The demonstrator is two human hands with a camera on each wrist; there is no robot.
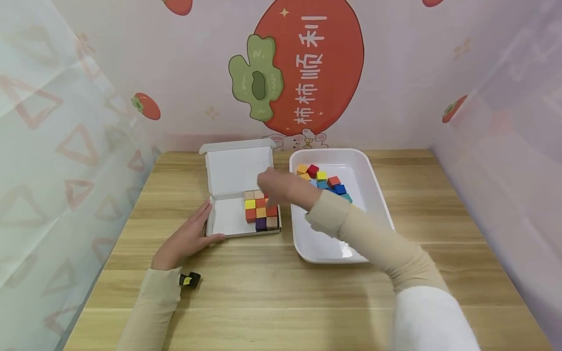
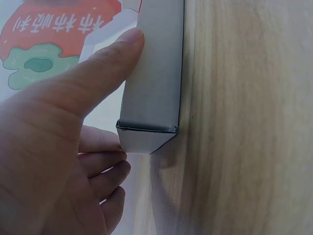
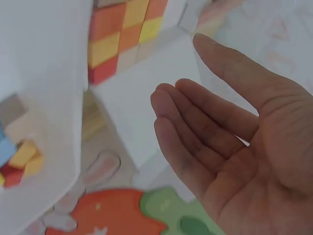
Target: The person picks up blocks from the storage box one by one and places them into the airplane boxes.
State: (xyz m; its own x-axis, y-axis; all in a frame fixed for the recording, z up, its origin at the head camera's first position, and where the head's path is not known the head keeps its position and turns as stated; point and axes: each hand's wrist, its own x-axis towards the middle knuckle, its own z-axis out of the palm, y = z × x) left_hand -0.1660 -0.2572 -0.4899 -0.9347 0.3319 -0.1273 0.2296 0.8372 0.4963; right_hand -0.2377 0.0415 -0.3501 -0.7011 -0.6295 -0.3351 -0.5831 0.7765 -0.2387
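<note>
A shallow white cardboard box (image 1: 230, 222) lies on the table with its lid (image 1: 239, 168) tipped up at the back. Wooden cubes (image 1: 261, 212) in red, orange, yellow, purple and plain wood fill its right part in rows. My left hand (image 1: 189, 239) rests at the box's front left corner, thumb along the front wall (image 2: 154, 73), fingers against the left side. Above the back right of the box is my right hand (image 1: 281, 187), hiding some cubes. In the right wrist view its fingers (image 3: 190, 132) are loosely bent, with nothing between fingers and thumb.
Right of the box stands a white plastic tray (image 1: 303, 239). Several loose coloured cubes (image 1: 333, 181) lie toward its back left, partly behind the right forearm. A small black object with a yellow mark (image 1: 190, 280) is beside the left cuff. Printed cloth walls surround the table.
</note>
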